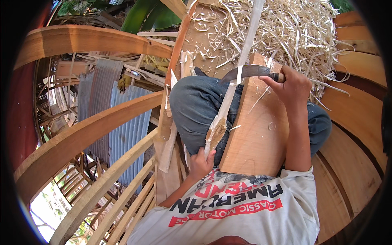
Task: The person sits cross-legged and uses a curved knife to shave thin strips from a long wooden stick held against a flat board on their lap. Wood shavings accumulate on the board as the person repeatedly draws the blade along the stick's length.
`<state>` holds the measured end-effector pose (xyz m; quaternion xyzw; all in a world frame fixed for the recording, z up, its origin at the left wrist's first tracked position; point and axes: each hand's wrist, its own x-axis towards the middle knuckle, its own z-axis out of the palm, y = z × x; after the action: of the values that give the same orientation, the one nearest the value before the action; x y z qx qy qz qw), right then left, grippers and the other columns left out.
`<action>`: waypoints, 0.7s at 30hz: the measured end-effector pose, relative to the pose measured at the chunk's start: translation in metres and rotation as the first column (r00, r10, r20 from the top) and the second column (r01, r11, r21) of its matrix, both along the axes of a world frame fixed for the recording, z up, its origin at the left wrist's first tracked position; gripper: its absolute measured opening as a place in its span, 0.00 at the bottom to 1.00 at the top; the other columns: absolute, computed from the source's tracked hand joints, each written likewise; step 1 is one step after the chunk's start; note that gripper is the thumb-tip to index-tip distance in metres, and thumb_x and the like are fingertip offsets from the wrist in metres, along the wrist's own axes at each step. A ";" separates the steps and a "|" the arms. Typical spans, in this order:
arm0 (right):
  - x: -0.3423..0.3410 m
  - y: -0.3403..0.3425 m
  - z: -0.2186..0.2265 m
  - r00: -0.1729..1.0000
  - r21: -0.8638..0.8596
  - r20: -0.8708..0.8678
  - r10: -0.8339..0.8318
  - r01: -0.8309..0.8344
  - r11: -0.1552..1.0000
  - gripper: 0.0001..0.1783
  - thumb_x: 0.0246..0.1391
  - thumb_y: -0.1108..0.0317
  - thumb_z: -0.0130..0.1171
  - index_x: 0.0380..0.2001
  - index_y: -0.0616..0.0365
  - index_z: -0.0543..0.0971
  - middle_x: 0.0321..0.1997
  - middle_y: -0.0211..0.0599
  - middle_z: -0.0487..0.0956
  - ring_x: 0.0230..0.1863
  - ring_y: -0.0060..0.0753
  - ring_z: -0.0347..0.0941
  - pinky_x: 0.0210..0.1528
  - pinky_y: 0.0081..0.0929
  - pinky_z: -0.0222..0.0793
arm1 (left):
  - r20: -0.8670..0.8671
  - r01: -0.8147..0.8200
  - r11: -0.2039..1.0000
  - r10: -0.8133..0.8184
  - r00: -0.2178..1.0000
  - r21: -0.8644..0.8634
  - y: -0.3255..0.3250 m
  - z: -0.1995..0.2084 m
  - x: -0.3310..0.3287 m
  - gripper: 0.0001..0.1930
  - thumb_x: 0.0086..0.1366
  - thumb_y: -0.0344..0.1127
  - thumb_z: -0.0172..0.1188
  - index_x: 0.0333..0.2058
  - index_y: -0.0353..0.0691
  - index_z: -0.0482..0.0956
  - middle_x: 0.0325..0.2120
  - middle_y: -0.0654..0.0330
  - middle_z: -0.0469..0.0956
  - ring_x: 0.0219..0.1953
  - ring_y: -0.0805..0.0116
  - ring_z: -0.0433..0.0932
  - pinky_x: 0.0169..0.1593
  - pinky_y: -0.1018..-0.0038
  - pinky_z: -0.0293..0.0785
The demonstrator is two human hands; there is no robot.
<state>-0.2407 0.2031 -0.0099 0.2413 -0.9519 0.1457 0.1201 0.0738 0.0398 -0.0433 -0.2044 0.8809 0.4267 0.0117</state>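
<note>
My left hand is closed around the lower end of a long pale wooden strip, which slants up past the top edge of the view. A brownish rough patch marks the strip just above my fingers. In my right hand is the dark handle of a curved knife. Its blade points left and lies across the strip, where a thin white shaving curls around it. Under the knife a thick, smooth wooden board rests on my lap, between my bent legs.
A large heap of curly wood shavings spreads at the far right. Curved wooden ribs arch along the left, with corrugated metal sheets beyond them. Curved planks form a wall on the right.
</note>
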 end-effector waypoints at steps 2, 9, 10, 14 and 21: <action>-0.020 0.005 -0.004 0.995 0.004 0.025 -0.101 0.101 0.995 0.38 0.37 0.26 0.57 0.07 0.52 0.66 0.05 0.26 0.62 0.07 0.26 0.60 0.13 0.25 0.56 | -0.003 -0.008 1.000 0.008 1.000 0.001 0.001 0.004 -0.004 0.15 0.63 0.40 0.58 0.27 0.32 0.69 0.11 0.47 0.70 0.15 0.45 0.74 0.17 0.61 0.66; -0.104 -0.004 0.013 0.975 0.060 0.069 -0.212 0.208 0.976 0.40 0.41 0.23 0.51 0.11 0.54 0.72 0.09 0.33 0.68 0.15 0.35 0.70 0.20 0.32 0.64 | 0.024 -0.050 0.998 0.049 0.999 0.040 0.005 0.001 -0.002 0.15 0.64 0.40 0.55 0.28 0.32 0.69 0.13 0.45 0.71 0.18 0.43 0.75 0.19 0.60 0.68; -0.115 -0.004 0.019 0.955 0.087 0.141 -0.262 0.252 0.964 0.40 0.42 0.24 0.51 0.12 0.56 0.74 0.12 0.38 0.73 0.20 0.40 0.75 0.25 0.36 0.68 | 0.056 -0.037 0.998 0.034 0.998 0.046 0.004 0.000 0.000 0.15 0.65 0.40 0.54 0.29 0.31 0.70 0.15 0.45 0.72 0.19 0.43 0.76 0.21 0.60 0.68; -0.148 -0.008 0.029 0.936 0.138 0.199 -0.289 0.265 0.954 0.44 0.40 0.19 0.45 0.12 0.55 0.74 0.12 0.35 0.73 0.20 0.36 0.75 0.27 0.32 0.70 | 0.032 -0.029 1.000 0.029 0.999 0.010 0.003 0.001 0.000 0.15 0.64 0.40 0.56 0.26 0.33 0.69 0.12 0.44 0.70 0.17 0.42 0.74 0.19 0.58 0.67; -0.284 0.082 0.023 0.765 -0.091 0.287 -0.577 0.621 0.779 0.57 0.39 0.16 0.37 0.31 0.68 0.81 0.34 0.55 0.80 0.38 0.49 0.77 0.40 0.42 0.70 | -0.009 0.011 0.999 -0.011 1.000 -0.040 0.000 -0.004 0.003 0.17 0.63 0.44 0.57 0.29 0.32 0.71 0.12 0.43 0.70 0.18 0.40 0.74 0.19 0.56 0.66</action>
<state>-0.5249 0.2853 0.0131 -0.1079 -0.9688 0.2135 0.0641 0.0765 0.0396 -0.0471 -0.1978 0.8905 0.4098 0.0057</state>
